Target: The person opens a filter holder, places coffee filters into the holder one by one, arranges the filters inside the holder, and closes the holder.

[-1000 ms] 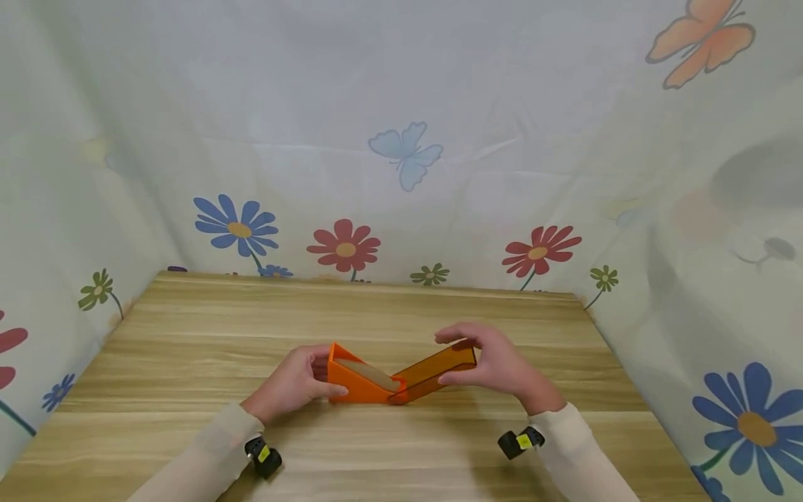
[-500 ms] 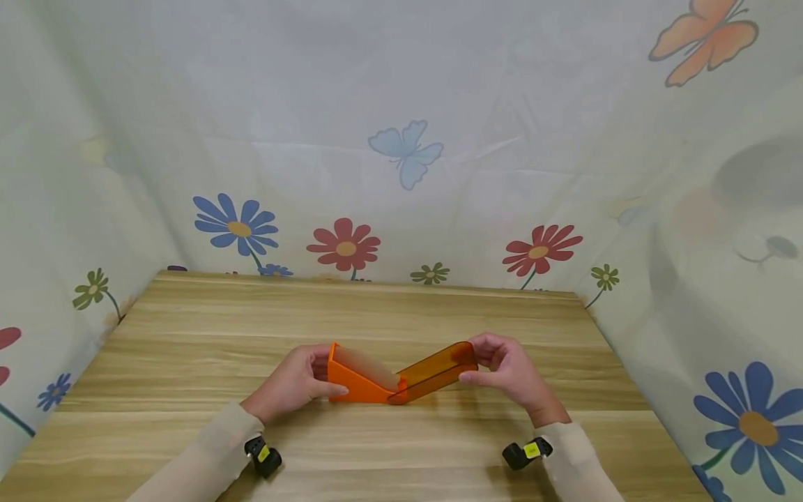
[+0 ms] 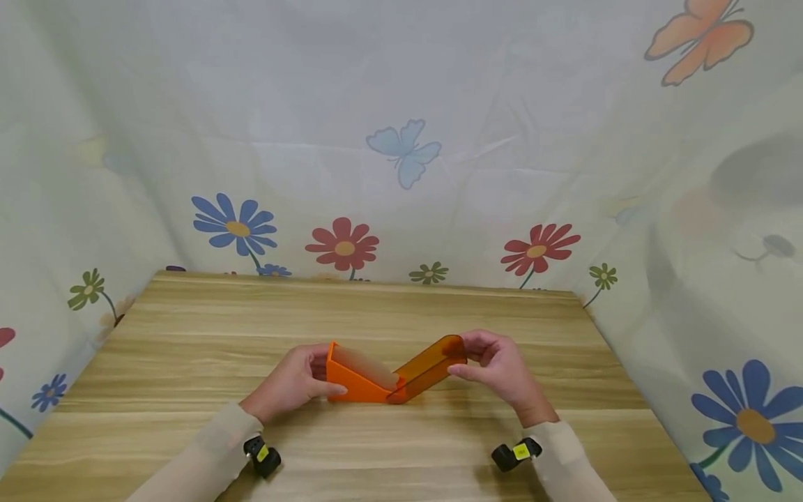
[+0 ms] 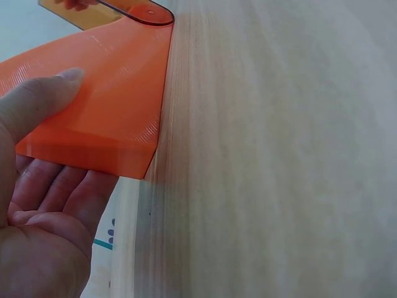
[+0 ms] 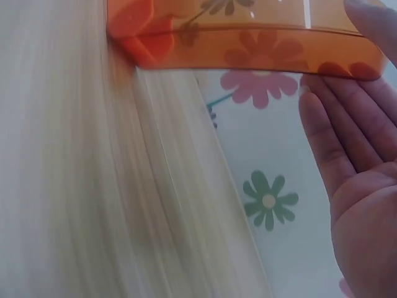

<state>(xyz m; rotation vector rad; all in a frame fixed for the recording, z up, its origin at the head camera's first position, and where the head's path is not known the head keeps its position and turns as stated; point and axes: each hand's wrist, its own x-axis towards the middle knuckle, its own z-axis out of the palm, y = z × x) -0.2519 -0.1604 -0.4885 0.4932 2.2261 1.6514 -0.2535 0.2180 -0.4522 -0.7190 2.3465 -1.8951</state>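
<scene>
A wedge-shaped orange case (image 3: 357,385) stands on the table, its hinged see-through amber lid (image 3: 433,366) swung out to the right and slanting upward. My left hand (image 3: 285,385) grips the tall left end of the case. In the left wrist view the thumb lies on the case's orange side (image 4: 108,105), with the fingers behind its end. My right hand (image 3: 502,369) pinches the raised free end of the lid, thumb on the near side and fingers on the far side. In the right wrist view the lid (image 5: 229,53) is partly cut off by the frame's top.
The wood-grain table (image 3: 351,460) extends around both hands. A pale curtain (image 3: 301,90) printed with flowers and butterflies hangs behind it and at both sides. A small dark purple object (image 3: 176,268) shows at the far left corner.
My right hand has moved from over the lid's end to its outer edge, then slightly left and up. The lid tilts more steeply now. My left hand and the case stay put.
</scene>
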